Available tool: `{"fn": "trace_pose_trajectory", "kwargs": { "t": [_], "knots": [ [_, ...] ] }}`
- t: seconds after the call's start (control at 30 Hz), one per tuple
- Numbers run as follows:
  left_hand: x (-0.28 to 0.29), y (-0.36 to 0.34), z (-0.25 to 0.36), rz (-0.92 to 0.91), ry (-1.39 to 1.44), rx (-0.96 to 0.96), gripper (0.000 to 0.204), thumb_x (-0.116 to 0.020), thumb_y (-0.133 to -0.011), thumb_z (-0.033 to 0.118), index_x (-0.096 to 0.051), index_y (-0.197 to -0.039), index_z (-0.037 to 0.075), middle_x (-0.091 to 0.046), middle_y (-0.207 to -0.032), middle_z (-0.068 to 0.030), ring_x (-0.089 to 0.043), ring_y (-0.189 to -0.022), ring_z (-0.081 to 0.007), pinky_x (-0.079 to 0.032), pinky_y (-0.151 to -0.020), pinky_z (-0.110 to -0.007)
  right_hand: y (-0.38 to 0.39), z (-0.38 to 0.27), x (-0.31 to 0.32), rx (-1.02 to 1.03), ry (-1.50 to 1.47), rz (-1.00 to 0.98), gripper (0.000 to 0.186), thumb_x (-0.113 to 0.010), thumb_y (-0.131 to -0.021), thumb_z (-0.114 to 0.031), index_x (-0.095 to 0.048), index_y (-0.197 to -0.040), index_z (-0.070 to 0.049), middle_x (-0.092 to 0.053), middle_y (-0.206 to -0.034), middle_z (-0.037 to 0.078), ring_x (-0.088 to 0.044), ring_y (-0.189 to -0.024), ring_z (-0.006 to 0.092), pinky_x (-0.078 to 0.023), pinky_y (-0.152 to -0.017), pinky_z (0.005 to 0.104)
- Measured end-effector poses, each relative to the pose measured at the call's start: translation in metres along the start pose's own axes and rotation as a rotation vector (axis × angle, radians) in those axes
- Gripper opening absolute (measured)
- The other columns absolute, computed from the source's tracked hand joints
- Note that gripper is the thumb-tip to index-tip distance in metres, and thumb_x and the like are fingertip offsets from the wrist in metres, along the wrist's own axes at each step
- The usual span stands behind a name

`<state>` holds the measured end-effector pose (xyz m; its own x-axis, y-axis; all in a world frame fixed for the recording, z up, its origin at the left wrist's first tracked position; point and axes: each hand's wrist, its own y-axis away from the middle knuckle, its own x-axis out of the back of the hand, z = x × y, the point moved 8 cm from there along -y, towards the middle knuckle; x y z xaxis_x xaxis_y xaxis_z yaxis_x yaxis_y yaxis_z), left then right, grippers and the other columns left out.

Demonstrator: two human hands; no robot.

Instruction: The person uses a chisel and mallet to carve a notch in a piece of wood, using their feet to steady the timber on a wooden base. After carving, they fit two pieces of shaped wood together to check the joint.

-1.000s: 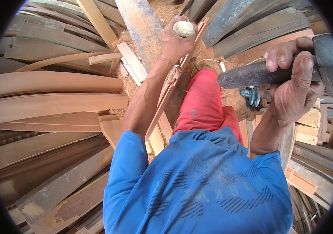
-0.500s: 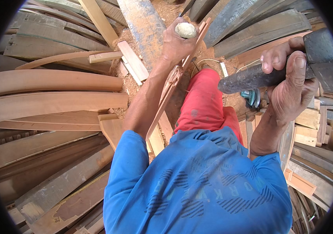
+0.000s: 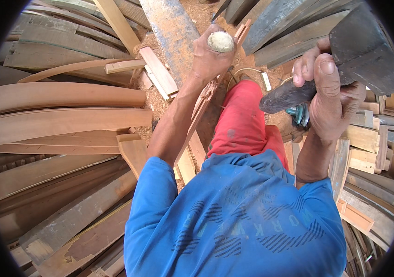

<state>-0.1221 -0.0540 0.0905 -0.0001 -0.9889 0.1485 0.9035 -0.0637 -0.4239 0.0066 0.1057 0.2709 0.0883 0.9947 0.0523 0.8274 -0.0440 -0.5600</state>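
Fingers (image 3: pixel 309 62) of the right hand (image 3: pixel 330 108) loosely circle the mallet (image 3: pixel 365 51), left hand (image 3: pixel 207 59) closed round a handle (image 3: pixel 220 41); wood (image 3: pixel 201 105) cut raggedly, cleaning-up apparently outstanding.

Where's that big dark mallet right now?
In the head view, the dark mallet is at the upper right, in the person's right hand, its handle pointing toward the red trousers.

Left hand (image 3: pixel 209 59) grips pale-ended handle (image 3: pixel 220 41); right hand (image 3: pixel 330 101) holds black mallet (image 3: pixel 365 53).
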Motion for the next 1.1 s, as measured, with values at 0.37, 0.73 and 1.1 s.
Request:
{"fn": "trace_pose_trajectory", "kwargs": {
  "t": [0.37, 0.73, 1.1],
  "knots": [
    [0.012, -0.002, 0.005, 0.064, -0.006, -0.019, 0.023, -0.080, -0.086, 0.016, -0.061, -0.086, 0.004, -0.067, -0.070, -0.0107, -0.067, -0.066, -0.0131, -0.054, -0.063, -0.032, -0.002, 0.010, -0.009, -0.077, 0.076, 0.001, 0.024, -0.063, -0.100, -0.008, -0.060, -0.114, 0.011, -0.060, -0.078, 0.012, -0.057, -0.066, 0.0175, -0.048, -0.060, 0.0326],
    [0.006, 0.000, 0.000, -0.005, -0.035, 0.048, 0.020, -0.079, -0.089, 0.017, -0.063, -0.090, 0.005, -0.065, -0.074, -0.0034, -0.064, -0.071, -0.0099, -0.053, -0.068, -0.030, -0.002, 0.014, -0.008, -0.030, -0.037, 0.005, 0.027, -0.062, -0.100, -0.008, -0.058, -0.117, 0.013, -0.058, -0.076, 0.010, -0.056, -0.067, 0.0172, -0.048, -0.061, 0.0330],
    [0.007, 0.001, 0.006, 0.041, 0.025, -0.052, 0.022, -0.080, -0.087, 0.014, -0.062, -0.086, 0.003, -0.066, -0.070, -0.0081, -0.064, -0.066, -0.0113, -0.053, -0.062, -0.031, -0.003, 0.025, -0.016, -0.092, 0.037, -0.026, 0.027, -0.064, -0.099, -0.011, -0.059, -0.116, 0.009, -0.061, -0.078, 0.009, -0.057, -0.065, 0.0154, -0.047, -0.059, 0.0312]
  ]
}}
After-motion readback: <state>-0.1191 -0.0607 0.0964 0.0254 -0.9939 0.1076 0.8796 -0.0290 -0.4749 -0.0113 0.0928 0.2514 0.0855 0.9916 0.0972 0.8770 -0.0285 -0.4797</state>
